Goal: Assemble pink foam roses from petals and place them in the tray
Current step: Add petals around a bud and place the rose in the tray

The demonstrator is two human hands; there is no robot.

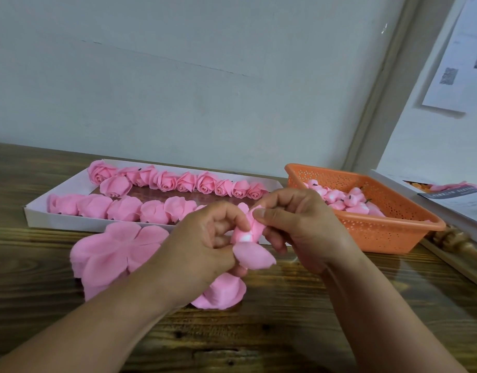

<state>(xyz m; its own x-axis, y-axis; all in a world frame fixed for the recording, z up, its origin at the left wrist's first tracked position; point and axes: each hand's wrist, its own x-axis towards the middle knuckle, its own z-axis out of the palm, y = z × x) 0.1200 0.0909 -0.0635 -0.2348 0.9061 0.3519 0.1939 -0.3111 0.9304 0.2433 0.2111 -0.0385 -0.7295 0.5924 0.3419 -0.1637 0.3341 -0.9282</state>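
Soft pink foam rose point(246, 232) between hands point(259, 232)

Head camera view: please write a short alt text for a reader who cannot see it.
Two bare hands, left hand and right hand, hold a half-made pink foam rose above a brown wooden table. Behind them a shallow white tray holds two rows of finished pink roses. An orange perforated plastic basket stands right; flat pink petal sheets lie left.

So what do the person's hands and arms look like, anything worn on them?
Nothing worn that shows. The left hand and right hand are bare: no gloves, rings or tape visible. Both forearms are uncovered to the bottom frame edge, with no sleeves, watch or bracelet in view. Fingernails look short and unpainted.
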